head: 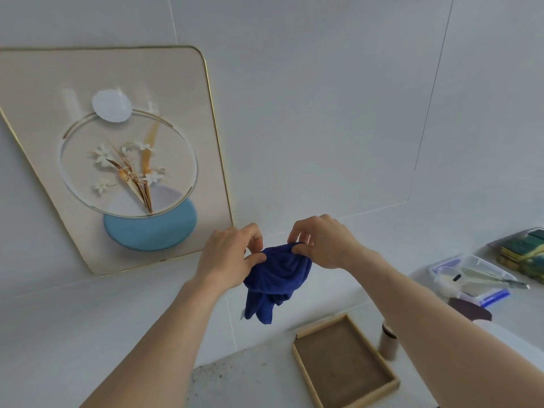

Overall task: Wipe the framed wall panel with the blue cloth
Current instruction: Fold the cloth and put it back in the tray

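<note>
over on the left there's the framed wall panel [123, 160] on the white wall, thin gold edge, cream background with a flower print, a glassy ring and a light blue disc under it. just right of its lower corner the left hand [232, 254] is pinching one side of the blue cloth [276, 278], thumb and fingers closed on the fabric. the cloth is all bunched up and held in the air between both hands, loose ends dangling down, not touching the panel. the right hand [321, 242] grips the other top edge the same way, fingers curled in. below on the worktop [259, 375] sits a shallow wooden tray [344, 360], a small brown bottle [388, 340] just beside it, then a clear plastic box [471, 275] with bits inside, and a stack of sponges [524, 251] at the far right.
</note>
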Demonstrator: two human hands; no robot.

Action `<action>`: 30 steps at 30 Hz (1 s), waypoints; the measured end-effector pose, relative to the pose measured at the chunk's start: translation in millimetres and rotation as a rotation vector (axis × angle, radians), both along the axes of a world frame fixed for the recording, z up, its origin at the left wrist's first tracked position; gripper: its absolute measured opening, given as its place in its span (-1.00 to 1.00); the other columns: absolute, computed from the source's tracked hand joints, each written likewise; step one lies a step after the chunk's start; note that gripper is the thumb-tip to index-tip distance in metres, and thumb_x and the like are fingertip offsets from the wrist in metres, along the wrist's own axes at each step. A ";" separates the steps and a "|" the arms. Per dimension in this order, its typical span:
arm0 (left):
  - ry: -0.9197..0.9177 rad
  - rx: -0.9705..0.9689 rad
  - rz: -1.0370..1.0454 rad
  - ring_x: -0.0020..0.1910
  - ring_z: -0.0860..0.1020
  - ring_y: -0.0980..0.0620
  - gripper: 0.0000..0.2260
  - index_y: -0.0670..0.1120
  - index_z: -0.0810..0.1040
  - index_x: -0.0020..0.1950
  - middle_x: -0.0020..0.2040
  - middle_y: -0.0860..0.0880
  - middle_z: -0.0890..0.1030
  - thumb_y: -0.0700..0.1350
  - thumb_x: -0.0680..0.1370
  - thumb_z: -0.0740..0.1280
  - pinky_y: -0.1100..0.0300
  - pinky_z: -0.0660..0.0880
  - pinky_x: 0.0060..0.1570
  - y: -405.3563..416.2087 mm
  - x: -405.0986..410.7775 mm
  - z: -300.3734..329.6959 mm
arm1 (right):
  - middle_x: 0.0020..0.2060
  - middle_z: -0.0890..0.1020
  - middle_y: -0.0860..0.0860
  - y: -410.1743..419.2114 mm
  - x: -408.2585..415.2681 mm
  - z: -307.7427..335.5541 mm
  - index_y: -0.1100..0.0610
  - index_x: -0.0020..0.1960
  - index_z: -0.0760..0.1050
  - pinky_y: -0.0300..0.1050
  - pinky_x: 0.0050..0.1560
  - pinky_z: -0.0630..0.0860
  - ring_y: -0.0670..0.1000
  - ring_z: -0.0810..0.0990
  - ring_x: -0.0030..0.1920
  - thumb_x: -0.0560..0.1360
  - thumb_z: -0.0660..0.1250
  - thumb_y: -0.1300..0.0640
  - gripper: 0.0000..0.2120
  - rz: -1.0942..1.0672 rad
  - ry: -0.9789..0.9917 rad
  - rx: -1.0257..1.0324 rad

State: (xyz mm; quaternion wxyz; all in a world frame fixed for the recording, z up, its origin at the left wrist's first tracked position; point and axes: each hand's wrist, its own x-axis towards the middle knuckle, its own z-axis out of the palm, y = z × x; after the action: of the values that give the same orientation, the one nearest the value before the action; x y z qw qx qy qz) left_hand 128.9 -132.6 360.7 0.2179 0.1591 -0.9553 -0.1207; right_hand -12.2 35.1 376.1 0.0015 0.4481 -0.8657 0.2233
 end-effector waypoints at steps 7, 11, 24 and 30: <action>-0.122 0.083 -0.008 -0.13 0.58 0.04 -0.80 0.12 0.47 -0.08 -0.14 0.20 0.59 0.07 0.51 0.48 0.14 0.43 -0.13 45.2 -58.8 -66.6 | 0.01 0.74 -0.04 34.8 -46.8 -64.6 -0.06 0.04 0.65 -0.05 -0.05 0.47 0.09 0.62 0.08 0.55 0.42 0.08 -0.90 -0.064 -0.081 0.080; -0.191 0.159 0.006 -0.12 0.58 0.04 -0.81 0.12 0.46 -0.09 -0.15 0.19 0.60 0.05 0.52 0.48 0.13 0.44 -0.11 67.7 -83.9 -111.2 | 0.03 0.73 -0.04 56.8 -67.8 -108.1 -0.04 0.06 0.65 -0.07 -0.07 0.45 0.08 0.63 0.06 0.56 0.43 0.06 -0.90 -0.087 -0.140 0.115; -0.376 0.210 0.072 -0.03 0.64 -0.04 -0.88 0.14 0.49 -0.08 -0.06 0.07 0.69 -0.03 0.58 0.40 0.08 0.61 -0.04 118.9 -125.0 -250.9 | 0.10 0.69 0.04 92.0 -88.4 -250.0 0.06 0.14 0.62 0.11 0.03 0.63 0.16 0.63 0.09 0.55 0.34 0.30 -0.76 -0.137 -0.290 0.161; -0.401 0.146 0.022 0.08 0.57 0.02 -0.86 0.05 0.52 0.18 0.05 0.10 0.70 -0.07 0.62 0.34 0.11 0.48 0.14 134.5 -127.7 -295.1 | 0.07 0.63 0.05 104.5 -83.0 -312.1 0.09 0.17 0.64 0.02 -0.06 0.57 0.15 0.62 0.03 0.54 0.32 0.40 -0.68 -0.136 -0.275 0.199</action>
State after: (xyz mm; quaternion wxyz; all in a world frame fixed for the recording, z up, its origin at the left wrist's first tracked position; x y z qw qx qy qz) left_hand 1.2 1.8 65.7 0.0125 0.2054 -0.9666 -0.1529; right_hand -95.2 139.6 64.0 -0.1463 0.3517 -0.9038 0.1951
